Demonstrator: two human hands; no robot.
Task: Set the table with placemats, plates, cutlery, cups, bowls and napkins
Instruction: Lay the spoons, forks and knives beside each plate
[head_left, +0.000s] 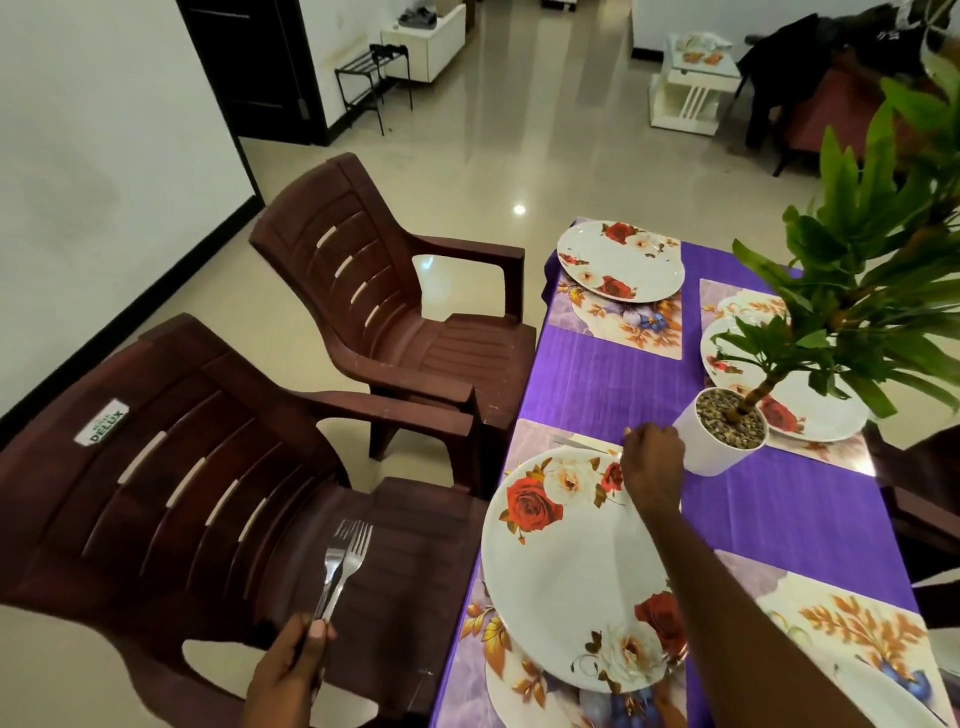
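My left hand (291, 670) grips two or three steel forks (345, 561) by their handles, held over the near chair, left of the table. My right hand (652, 467) reaches across a rose-patterned white plate (561, 571) lying on a floral placemat (530, 436). Its curled fingers meet the end of a piece of cutlery (582, 445) that lies on the placemat beyond the plate's far rim. A second plate (618, 260) sits on the far left placemat (623, 327), and a third plate (826, 421) on the far right placemat (727, 299). Nearest me on the right, another placemat (857, 623) lies with no plate on it.
A purple tablecloth (597, 384) covers the table. A white pot (711, 457) holding a leafy plant stands mid-table, just right of my right hand. Two brown plastic chairs (208, 467) (389, 291) stand along the table's left side. Tiled floor lies beyond.
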